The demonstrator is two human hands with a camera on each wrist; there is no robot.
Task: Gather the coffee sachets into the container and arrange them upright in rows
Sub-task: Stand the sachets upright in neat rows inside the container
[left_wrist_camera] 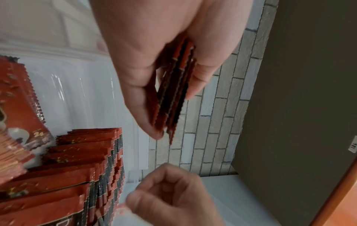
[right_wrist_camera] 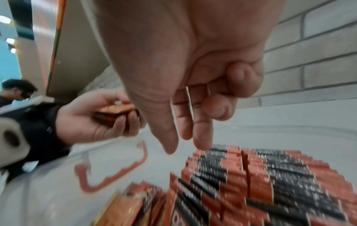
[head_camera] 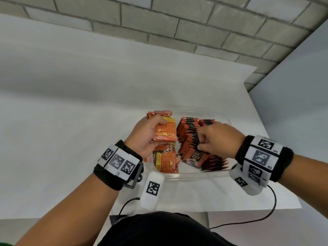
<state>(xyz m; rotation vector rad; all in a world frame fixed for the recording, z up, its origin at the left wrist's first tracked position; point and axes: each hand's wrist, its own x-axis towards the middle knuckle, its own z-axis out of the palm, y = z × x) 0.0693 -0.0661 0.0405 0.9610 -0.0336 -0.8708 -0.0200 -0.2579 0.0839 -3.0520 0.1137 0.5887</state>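
Observation:
A clear plastic container [head_camera: 195, 175] sits on the white table. In its right half stand rows of orange-and-black coffee sachets [head_camera: 191, 135], packed upright. Several loose sachets [head_camera: 166, 160] lie flat in its left near corner. My left hand [head_camera: 164, 118] holds a small stack of sachets [head_camera: 165, 134] above the container's left side; the left wrist view shows that stack [left_wrist_camera: 172, 97] pinched between thumb and fingers. My right hand [head_camera: 202, 139] hovers over the rows. In the right wrist view its thumb and two fingers [right_wrist_camera: 201, 143] point down just above the sachet tops [right_wrist_camera: 270, 183], holding nothing.
The table [head_camera: 71, 139] stretches left and back to a grey brick wall [head_camera: 177, 29]. A white partition [head_camera: 292, 103] rises on the right, close to the container. Black cables [head_camera: 266, 215] hang off the near table edge. Another person [right_wrist_camera: 17, 90] is far off to the left.

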